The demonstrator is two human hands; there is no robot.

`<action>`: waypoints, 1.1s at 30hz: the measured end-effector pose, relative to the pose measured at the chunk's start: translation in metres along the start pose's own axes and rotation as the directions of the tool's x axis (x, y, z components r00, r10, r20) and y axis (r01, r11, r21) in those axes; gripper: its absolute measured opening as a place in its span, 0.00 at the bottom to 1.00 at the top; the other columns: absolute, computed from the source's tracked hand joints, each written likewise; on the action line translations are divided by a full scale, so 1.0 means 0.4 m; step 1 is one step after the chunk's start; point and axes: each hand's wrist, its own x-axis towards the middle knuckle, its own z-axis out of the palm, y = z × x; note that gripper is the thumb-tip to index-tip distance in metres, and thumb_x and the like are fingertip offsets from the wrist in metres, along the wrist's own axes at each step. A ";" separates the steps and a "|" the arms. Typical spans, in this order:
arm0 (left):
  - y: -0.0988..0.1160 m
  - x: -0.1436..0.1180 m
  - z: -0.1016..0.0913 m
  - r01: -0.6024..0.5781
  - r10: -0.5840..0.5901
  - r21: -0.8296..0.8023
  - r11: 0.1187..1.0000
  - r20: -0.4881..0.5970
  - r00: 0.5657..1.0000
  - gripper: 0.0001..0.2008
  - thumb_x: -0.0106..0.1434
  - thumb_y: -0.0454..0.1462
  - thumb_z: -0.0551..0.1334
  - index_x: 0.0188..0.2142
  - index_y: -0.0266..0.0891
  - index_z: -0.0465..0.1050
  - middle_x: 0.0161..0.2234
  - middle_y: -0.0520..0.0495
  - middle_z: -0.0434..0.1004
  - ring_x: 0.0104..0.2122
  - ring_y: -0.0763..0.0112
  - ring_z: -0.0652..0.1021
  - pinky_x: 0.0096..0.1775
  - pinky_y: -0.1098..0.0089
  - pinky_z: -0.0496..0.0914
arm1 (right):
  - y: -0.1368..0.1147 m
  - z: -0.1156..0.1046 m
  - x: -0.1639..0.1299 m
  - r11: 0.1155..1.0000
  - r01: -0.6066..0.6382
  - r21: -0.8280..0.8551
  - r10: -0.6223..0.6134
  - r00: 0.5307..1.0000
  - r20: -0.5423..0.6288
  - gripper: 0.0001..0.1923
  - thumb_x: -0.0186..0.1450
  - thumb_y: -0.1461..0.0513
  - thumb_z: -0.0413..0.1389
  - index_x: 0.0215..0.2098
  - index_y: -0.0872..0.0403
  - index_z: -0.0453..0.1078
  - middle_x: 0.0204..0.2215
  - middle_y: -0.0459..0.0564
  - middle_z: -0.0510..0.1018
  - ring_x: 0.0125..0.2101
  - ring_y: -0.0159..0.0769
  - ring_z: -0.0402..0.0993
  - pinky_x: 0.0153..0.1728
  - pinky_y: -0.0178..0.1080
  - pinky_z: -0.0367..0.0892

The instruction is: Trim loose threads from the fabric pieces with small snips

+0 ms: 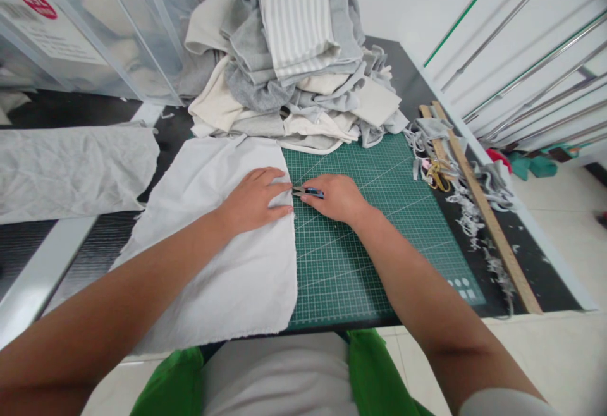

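Observation:
A white piece of fabric (227,277) with frayed edges lies flat, partly over a green cutting mat (346,277). My left hand (253,201) rests on the fabric near its right edge, fingers spread and pointing right. In my right hand (336,196) is a pair of small blue thread snips (313,193), held just over the mat. The snips' blades point left and meet the fabric's right edge, close to my left fingertips. Whether the blades touch the cloth is too small to tell.
A tall pile of folded grey and cream fabric (294,55) stands behind the mat. Clear plastic bins (109,36) are at back left, with a grey cloth (71,169) before them. On the right lie a wooden ruler (488,214), gold scissors (439,177) and thread scraps (467,214).

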 end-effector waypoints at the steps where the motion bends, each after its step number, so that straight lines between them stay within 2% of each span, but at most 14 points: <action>1: 0.000 0.000 0.000 -0.002 0.002 -0.001 1.000 -0.003 1.000 0.26 0.64 0.48 0.66 0.57 0.38 0.75 0.60 0.35 0.69 0.61 0.49 0.70 0.64 0.50 0.63 | -0.002 -0.005 0.002 1.000 0.004 -0.018 -0.004 1.000 0.009 0.18 0.70 0.50 0.54 0.52 0.46 0.77 0.46 0.47 0.83 0.46 0.41 0.78 0.43 0.40 0.66; 7: -0.003 -0.001 0.002 -0.006 0.006 0.005 1.000 -0.005 1.000 0.26 0.65 0.49 0.65 0.57 0.39 0.75 0.60 0.36 0.69 0.60 0.50 0.70 0.63 0.50 0.63 | -0.026 -0.029 0.001 0.988 0.006 -0.154 0.003 0.998 0.062 0.20 0.73 0.49 0.49 0.52 0.46 0.77 0.43 0.49 0.81 0.42 0.41 0.77 0.37 0.40 0.63; 14: -0.006 -0.001 0.004 -0.006 0.006 0.014 1.000 -0.002 1.000 0.26 0.65 0.51 0.64 0.57 0.40 0.75 0.61 0.36 0.69 0.61 0.51 0.70 0.64 0.50 0.63 | -0.062 -0.035 -0.016 0.969 -0.033 -0.246 0.046 0.998 0.049 0.20 0.74 0.51 0.47 0.53 0.47 0.76 0.43 0.53 0.79 0.46 0.46 0.73 0.36 0.41 0.64; 23: 0.001 -0.001 -0.002 0.010 -0.010 -0.006 1.000 -0.001 1.000 0.24 0.65 0.50 0.64 0.57 0.43 0.75 0.60 0.39 0.69 0.61 0.51 0.69 0.64 0.50 0.63 | -0.090 -0.013 -0.030 0.965 -0.086 -0.249 0.076 0.996 -0.049 0.18 0.73 0.54 0.49 0.50 0.49 0.78 0.44 0.56 0.77 0.46 0.47 0.70 0.38 0.43 0.65; 33: 0.000 -0.002 -0.002 -0.013 0.013 -0.004 1.000 -0.004 1.000 0.24 0.66 0.48 0.64 0.57 0.40 0.75 0.60 0.37 0.70 0.60 0.50 0.70 0.63 0.50 0.63 | -0.070 -0.004 -0.026 0.984 -0.060 -0.170 0.054 0.998 -0.039 0.16 0.72 0.54 0.50 0.46 0.49 0.79 0.40 0.51 0.79 0.40 0.42 0.75 0.35 0.41 0.63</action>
